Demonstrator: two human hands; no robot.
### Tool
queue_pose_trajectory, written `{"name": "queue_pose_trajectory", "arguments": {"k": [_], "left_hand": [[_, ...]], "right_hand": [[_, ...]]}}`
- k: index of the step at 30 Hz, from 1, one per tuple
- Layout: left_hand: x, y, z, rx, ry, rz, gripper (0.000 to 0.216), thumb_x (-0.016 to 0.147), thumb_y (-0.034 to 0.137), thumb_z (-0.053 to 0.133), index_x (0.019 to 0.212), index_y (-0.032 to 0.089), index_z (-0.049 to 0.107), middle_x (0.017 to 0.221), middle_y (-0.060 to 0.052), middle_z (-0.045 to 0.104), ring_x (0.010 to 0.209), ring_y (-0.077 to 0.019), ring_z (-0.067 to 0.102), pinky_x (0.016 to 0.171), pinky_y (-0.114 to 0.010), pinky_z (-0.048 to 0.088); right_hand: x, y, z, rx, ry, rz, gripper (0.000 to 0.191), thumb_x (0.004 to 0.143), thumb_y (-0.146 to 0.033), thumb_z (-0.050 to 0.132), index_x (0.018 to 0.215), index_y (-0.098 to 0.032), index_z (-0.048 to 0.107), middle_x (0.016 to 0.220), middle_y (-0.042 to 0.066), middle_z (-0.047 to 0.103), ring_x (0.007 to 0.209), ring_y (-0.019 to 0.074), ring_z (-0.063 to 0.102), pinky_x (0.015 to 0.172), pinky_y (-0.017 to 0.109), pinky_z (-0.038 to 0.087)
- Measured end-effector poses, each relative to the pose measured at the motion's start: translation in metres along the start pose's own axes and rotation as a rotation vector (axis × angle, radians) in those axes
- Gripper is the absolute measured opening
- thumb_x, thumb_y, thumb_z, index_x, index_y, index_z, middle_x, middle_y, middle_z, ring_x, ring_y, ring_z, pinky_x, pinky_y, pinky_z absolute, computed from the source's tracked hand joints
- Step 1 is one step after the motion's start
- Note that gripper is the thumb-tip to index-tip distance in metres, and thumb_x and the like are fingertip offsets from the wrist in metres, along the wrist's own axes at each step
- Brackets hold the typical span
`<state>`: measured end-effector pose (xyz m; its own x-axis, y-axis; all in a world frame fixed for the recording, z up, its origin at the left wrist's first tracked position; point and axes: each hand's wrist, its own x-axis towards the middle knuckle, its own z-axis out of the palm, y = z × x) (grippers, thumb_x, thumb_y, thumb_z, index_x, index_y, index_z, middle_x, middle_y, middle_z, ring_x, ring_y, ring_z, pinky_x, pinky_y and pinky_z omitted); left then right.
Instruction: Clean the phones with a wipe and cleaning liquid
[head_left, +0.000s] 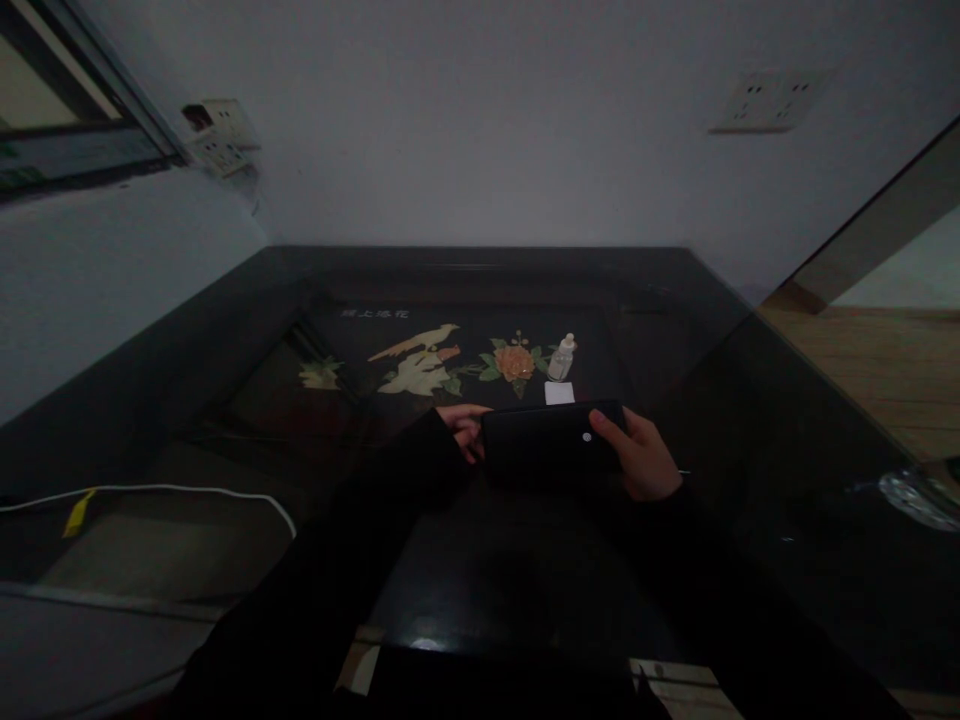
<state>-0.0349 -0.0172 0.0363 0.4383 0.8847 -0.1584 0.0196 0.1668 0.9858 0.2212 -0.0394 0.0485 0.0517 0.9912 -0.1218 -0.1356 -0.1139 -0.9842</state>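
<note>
A black oblong case (551, 440) with a small round white logo lies between my two hands, above the dark glossy table. My right hand (646, 455) grips its right end, the thumb pressed flat on the top face near the logo. At the left end, the curled fingers of my left hand (466, 428) hold the case's edge; part of them is hidden by the case and the sleeve. Just beyond the case lies a small white square piece (559, 393). Behind that stands a small clear bottle (560, 362) with a white top.
The dark table (480, 270) bears an inlaid bird-and-flower picture (416, 370) and meets a pale wall. A white cable (187, 488) with a yellow tag runs along the left. Near the right edge sits a shiny glass-like object (919, 500). Wall sockets (772, 100) are above.
</note>
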Motion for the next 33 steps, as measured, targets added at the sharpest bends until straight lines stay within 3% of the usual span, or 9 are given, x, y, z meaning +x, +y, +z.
{"name": "queue_pose_trajectory", "arguments": {"k": [8, 17, 23, 33], "left_hand": [[-0.007, 0.005, 0.008, 0.043, 0.092, -0.021, 0.041, 0.069, 0.040, 0.065, 0.095, 0.009, 0.060, 0.066, -0.005, 0.063, 0.055, -0.0116, 0.059, 0.049, -0.021, 0.045], [-0.008, 0.000, 0.005, 0.030, 0.056, 0.029, 0.031, 0.072, 0.040, 0.062, 0.081, 0.011, 0.059, 0.060, -0.001, 0.057, 0.053, -0.0081, 0.053, 0.050, -0.019, 0.039], [-0.009, 0.010, 0.008, -0.020, 0.037, 0.024, 0.043, 0.066, 0.041, 0.066, 0.095, 0.010, 0.059, 0.073, -0.003, 0.061, 0.059, -0.0109, 0.057, 0.054, -0.022, 0.044], [-0.008, 0.003, 0.006, 0.097, 0.081, 0.042, 0.044, 0.067, 0.043, 0.066, 0.096, 0.010, 0.059, 0.077, -0.006, 0.063, 0.062, -0.0105, 0.057, 0.058, -0.022, 0.045]], "right_hand": [[-0.002, 0.002, -0.004, -0.211, -0.035, -0.135, 0.025, 0.072, -0.043, 0.063, 0.074, -0.018, 0.059, 0.067, -0.002, 0.058, 0.062, 0.0127, 0.052, 0.055, 0.023, 0.039], [-0.007, -0.004, -0.001, -0.275, -0.059, -0.138, 0.028, 0.073, -0.045, 0.061, 0.075, -0.017, 0.059, 0.068, -0.001, 0.059, 0.063, 0.0140, 0.052, 0.054, 0.024, 0.039], [-0.007, -0.005, 0.001, -0.242, -0.020, -0.112, 0.027, 0.071, -0.046, 0.062, 0.073, -0.019, 0.060, 0.065, -0.002, 0.059, 0.062, 0.0149, 0.052, 0.054, 0.024, 0.039], [-0.009, -0.009, 0.004, -0.304, -0.030, -0.130, 0.028, 0.071, -0.046, 0.061, 0.071, -0.018, 0.059, 0.065, -0.002, 0.059, 0.061, 0.0144, 0.051, 0.054, 0.024, 0.039]]}}
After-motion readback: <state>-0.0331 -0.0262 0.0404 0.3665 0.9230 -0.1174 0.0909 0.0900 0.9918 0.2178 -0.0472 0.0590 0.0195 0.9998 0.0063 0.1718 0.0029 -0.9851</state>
